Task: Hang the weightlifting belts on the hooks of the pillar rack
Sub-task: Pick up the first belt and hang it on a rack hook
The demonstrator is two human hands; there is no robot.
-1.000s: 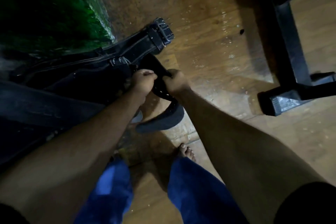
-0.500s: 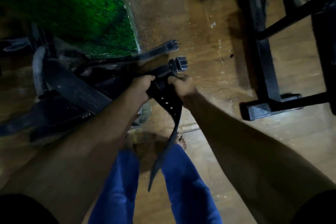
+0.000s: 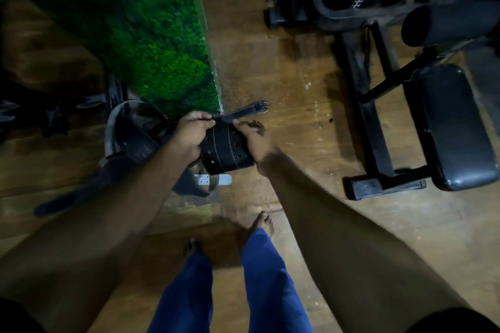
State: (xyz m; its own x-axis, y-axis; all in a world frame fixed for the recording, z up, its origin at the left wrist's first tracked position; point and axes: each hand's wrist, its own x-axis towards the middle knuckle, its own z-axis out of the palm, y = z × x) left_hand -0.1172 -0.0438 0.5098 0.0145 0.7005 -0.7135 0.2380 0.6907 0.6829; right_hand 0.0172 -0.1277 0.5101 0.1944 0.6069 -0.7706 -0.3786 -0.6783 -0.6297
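A black leather weightlifting belt (image 3: 227, 150) with punched holes and light stitching is held between both hands at mid-frame. My left hand (image 3: 190, 132) grips its left side and also pinches a thin black strap (image 3: 240, 113) that points right. My right hand (image 3: 250, 138) grips the belt's right edge. More dark belts (image 3: 130, 140) hang in a bundle left of my left hand, against the green moss-covered pillar (image 3: 151, 43). Dark hooks (image 3: 113, 94) show on the pillar's left face, blurred.
A black gym bench (image 3: 449, 127) with a steel frame (image 3: 378, 184) stands on the wooden floor at the right. Another machine base (image 3: 284, 16) and a chain sit at the top. My bare feet and blue trousers (image 3: 267, 278) are below.
The view has risen and turned toward the pillar. The belt's long tail, hanging down before, is now folded flat between my hands. Both hands keep their hold.
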